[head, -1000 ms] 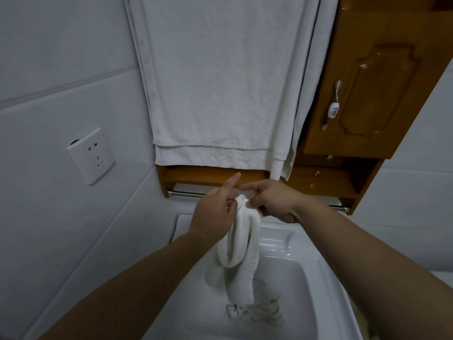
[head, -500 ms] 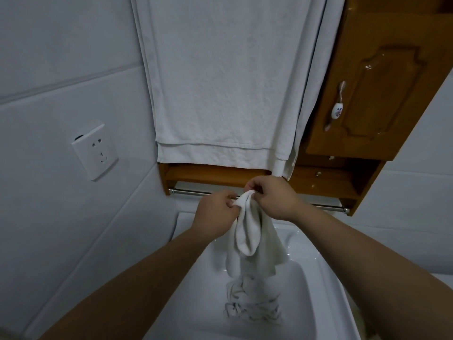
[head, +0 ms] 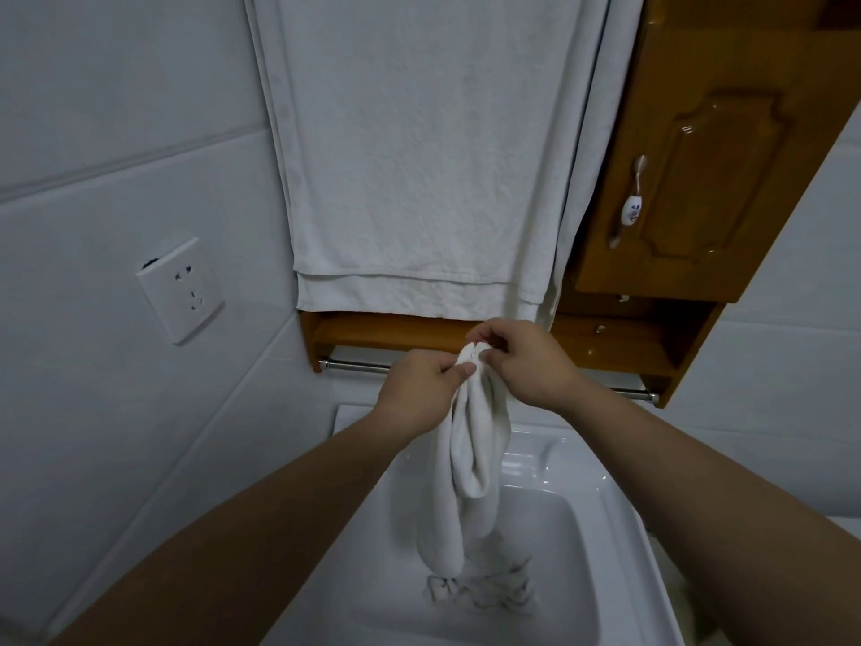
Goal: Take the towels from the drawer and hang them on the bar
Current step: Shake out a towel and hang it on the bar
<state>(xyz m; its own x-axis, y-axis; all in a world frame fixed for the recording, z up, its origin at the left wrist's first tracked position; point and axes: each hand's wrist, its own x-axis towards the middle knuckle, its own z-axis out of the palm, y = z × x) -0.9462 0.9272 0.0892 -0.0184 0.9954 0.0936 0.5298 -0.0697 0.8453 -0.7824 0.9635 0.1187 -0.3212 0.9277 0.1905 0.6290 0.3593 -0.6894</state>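
Note:
A small white towel [head: 470,463] hangs bunched in loose folds over the sink. My left hand [head: 421,389] and my right hand [head: 531,361] both pinch its top edge, side by side, just in front of the chrome bar [head: 354,366]. The bar runs under a wooden shelf [head: 386,331]; its middle is hidden behind my hands. A large white towel [head: 419,156] hangs flat above the shelf.
A white sink [head: 550,463] lies below, with a dark pattern at the basin bottom. A wooden cabinet door [head: 708,179] with a ceramic handle [head: 631,209] stands at the right. A wall socket [head: 181,291] sits on the tiled wall at left.
Both hands have risen a little with the small towel, nearer the bar. My left hand's fingers have closed onto the towel's top edge, and the towel hangs longer.

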